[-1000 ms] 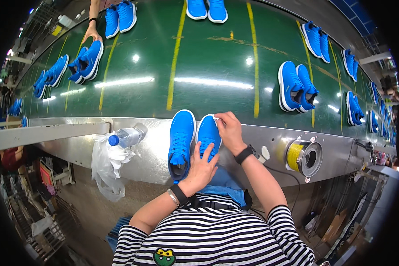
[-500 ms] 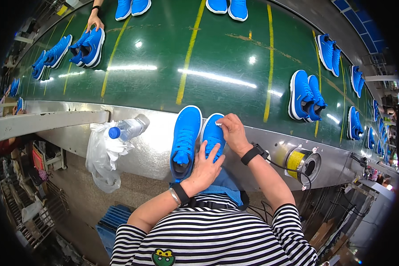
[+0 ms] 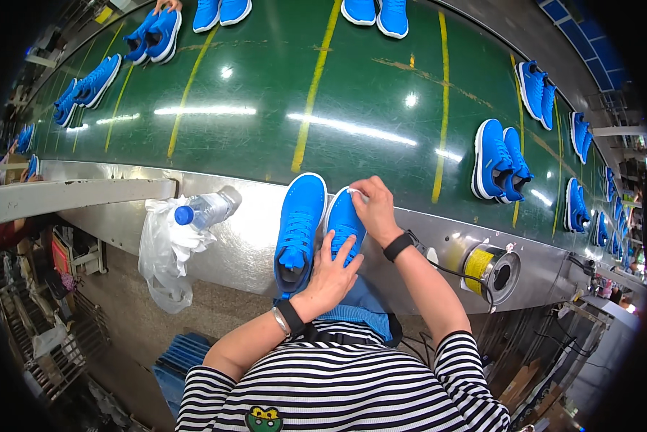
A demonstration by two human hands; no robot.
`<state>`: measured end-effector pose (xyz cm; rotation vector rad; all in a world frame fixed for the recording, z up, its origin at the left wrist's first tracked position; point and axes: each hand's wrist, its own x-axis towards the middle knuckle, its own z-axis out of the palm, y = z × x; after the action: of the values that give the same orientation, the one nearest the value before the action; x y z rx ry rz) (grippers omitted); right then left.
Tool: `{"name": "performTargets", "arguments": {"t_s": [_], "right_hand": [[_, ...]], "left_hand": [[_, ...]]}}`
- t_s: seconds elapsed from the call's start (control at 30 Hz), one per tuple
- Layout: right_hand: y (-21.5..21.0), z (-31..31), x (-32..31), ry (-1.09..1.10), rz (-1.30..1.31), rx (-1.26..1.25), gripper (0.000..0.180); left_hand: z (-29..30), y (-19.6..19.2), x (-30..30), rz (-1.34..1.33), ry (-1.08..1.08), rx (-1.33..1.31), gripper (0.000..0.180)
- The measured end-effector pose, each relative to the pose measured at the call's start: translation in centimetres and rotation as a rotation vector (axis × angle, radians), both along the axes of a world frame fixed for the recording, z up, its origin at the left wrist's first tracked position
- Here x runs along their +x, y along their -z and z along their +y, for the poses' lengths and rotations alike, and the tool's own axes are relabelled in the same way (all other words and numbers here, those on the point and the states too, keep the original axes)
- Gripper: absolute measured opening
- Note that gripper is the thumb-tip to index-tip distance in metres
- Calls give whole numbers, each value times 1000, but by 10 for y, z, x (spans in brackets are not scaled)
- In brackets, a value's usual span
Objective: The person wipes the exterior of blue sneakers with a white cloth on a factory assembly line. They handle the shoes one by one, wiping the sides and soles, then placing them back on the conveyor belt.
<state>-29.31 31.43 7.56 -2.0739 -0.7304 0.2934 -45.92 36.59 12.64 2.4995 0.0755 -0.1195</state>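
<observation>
Holding the right-hand blue shoe [image 3: 345, 210] under the spread fingers of the left hand [image 3: 331, 279], laid across the laces rather than closed round anything; pinching with the right hand [image 3: 377, 209], thumb and fingertips together at the toe rim, on a white scrap [image 3: 351, 190] too small to name; impossible to tell how tight a pinch; resting over the metal ledge [image 3: 251, 245], toe toward the green belt [image 3: 374, 93], heel hidden, just beside the matching left-hand shoe [image 3: 297, 219]; likely to prove light, easily lifted single-handed; soft and yielding in the fabric-looking upper, stiffer along the white sole; hardly fragile, yet apt to dent at the toe under a hard thumb and to show smudges on bright blue or white; not very slippery in the upper, though perhaps inclined to skid on smooth metal if pushed sideways; best steadied from above, across the laces; best lifted by the sole edges or the firmer heel, leaving the toe unsqueezed.
</observation>
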Motion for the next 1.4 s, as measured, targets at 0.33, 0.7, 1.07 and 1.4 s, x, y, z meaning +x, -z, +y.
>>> {"name": "performTargets", "arguments": {"t_s": [0.33, 0.7, 1.07, 1.4], "right_hand": [[27, -80, -19, 372, 156, -73, 6], [5, -203, -31, 305, -672, -694, 35], [-15, -51, -133, 260, 867, 420, 60], [9, -81, -128, 409, 1529, 685, 32]], "left_hand": [[2, 0, 1, -4, -16, -55, 42], [24, -33, -14, -124, 60, -174, 52], [100, 17, -54, 268, -684, -952, 42], [120, 36, -74, 533, -729, -1495, 35]]}}
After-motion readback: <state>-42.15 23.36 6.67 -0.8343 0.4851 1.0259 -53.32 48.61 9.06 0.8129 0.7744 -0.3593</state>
